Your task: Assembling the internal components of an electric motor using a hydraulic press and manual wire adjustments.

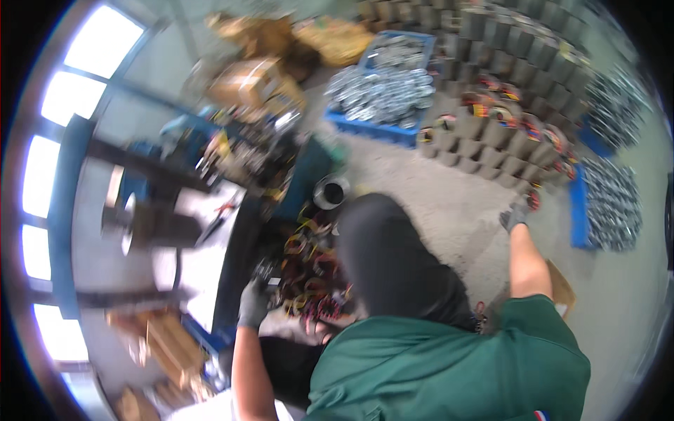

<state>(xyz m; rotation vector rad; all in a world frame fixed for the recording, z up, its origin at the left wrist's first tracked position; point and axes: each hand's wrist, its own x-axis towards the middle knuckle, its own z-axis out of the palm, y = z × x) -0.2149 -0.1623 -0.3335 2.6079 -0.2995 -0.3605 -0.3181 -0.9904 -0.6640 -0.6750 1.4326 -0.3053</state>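
I have the left hand [254, 303] just right of the desk [203, 281], by the wire pile [312, 277]; fingers blurred, can't tell if holding. Right hand [517, 212], well right of the desk, is at a red coil [534, 201] near the cylinders [470, 125]; grip unclear. White patch [274, 281], right of desk: any print illegible.

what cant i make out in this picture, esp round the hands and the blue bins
All in the head view:
Right hand: blurred and small, so whether it grips the red part is unclear.
Left hand: blur and dark surroundings hide what, if anything, it holds.
Metal pieces in the blue bins: too small and blurred for exact shape.
Cardboard box: partly hidden by the right arm.
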